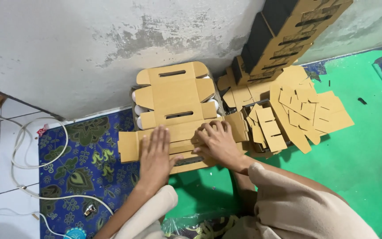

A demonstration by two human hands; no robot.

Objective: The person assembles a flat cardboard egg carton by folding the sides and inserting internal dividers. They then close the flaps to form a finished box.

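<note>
a grey, patchy wall (pixel 67 48) backs the scene, with a green floor mat (pixel 359 146) to the right and a blue patterned mat (pixel 85 163) to the left, white tile and a loose white cable (pixel 23 146) beyond it. against the wall leans a tall stack of folded brown boxes (pixel 288 31), and below it a heap of flat die-cut cardboard pieces (pixel 297 110) spreads over the green mat.

the flat cardboard box blank (pixel 177 110) lies straight ahead of the person, on a pile of the same. its long axis runs away from the body toward the wall, while its near end spreads sideways into flaps. it is plain brown, scored with fold lines, with two narrow slots cut across it and notched side tabs.

both hands are on that near end. the left hand (pixel 155 155) lies flat, fingers spread, palm pressing the panel down. the right hand (pixel 217 141) has its fingers curled over a fold beside it, pressing rather than gripping. the two sit close together, about equally near the blank.
</note>
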